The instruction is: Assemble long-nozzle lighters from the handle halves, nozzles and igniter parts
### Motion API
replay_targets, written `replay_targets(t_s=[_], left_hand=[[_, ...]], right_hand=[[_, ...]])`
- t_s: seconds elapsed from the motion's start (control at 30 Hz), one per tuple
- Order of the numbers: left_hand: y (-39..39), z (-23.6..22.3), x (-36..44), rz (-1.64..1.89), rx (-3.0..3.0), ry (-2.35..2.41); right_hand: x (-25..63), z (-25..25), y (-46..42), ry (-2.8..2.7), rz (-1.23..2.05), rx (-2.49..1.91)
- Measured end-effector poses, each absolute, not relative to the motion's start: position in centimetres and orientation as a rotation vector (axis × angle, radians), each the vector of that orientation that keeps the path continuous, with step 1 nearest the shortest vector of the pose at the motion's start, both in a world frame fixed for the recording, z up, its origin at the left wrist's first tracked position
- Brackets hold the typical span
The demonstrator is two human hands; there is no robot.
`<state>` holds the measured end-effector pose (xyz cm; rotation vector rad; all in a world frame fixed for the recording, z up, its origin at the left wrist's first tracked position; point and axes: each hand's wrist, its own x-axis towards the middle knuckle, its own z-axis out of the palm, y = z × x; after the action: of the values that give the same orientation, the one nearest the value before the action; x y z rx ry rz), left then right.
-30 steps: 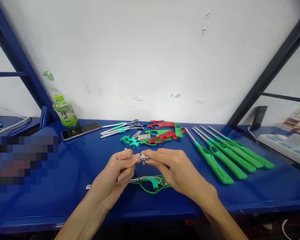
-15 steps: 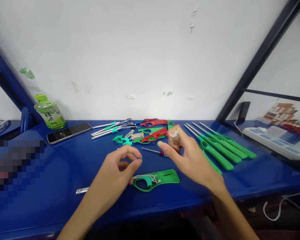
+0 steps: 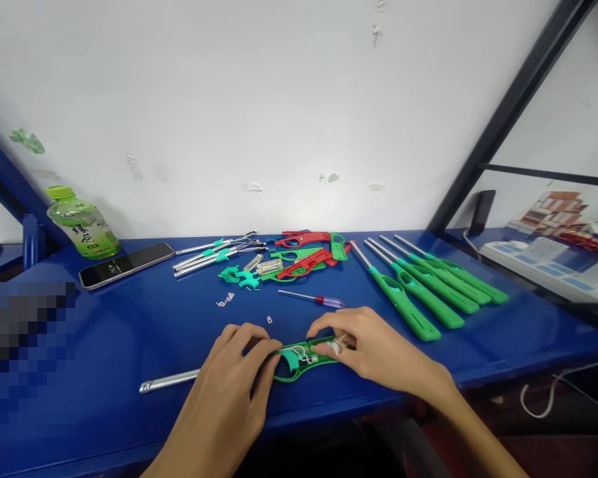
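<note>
Near the front of the table lies an opened green stick lighter (image 3: 315, 352), with a teal trigger, thin white wires and a metal tube (image 3: 169, 380) sticking out to the left. My left hand (image 3: 242, 372) grips the lighter's green half-shell beside the trigger loop; its palm hides part of the tube. Over the handle end, my right hand (image 3: 363, 342) pinches a small clear part with a white tip (image 3: 336, 345), mostly covered by the fingers. That part is at the shell's cavity; whether it is seated I cannot tell. A screwdriver with a purple handle (image 3: 331, 302) lies just behind.
Several whole green lighters (image 3: 438, 285) lie at the right. Red shells (image 3: 303, 239), clear tanks (image 3: 272, 267), teal triggers (image 3: 249, 277) and metal tubes with wires (image 3: 204, 262) are at the back. A phone (image 3: 127, 265) and a drink bottle (image 3: 82, 222) stand left.
My right hand has come down from the back parts to the lighter's handle with the small part. My left hand has lowered and closed on the lighter's shell.
</note>
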<state>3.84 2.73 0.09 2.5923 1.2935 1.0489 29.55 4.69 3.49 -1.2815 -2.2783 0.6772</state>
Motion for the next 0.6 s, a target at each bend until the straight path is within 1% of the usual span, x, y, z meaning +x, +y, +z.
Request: replay_targets(t_s=[0.2, 0.43, 0.6], left_hand=[[2.7, -0.3, 4.0, 1.115, 2.601, 1.284], [2.3, -0.2, 4.1, 1.062, 2.670, 1.275], [2.3, -0.4, 4.1, 1.073, 2.706, 1.267]], right_hand=[[29.9, 2.6, 4.9, -2.286, 0.709, -1.158], [29.6, 2.0, 5.4, -2.408, 0.450, -1.051], [29.3, 2.2, 5.4, -2.435, 0.400, -1.006]])
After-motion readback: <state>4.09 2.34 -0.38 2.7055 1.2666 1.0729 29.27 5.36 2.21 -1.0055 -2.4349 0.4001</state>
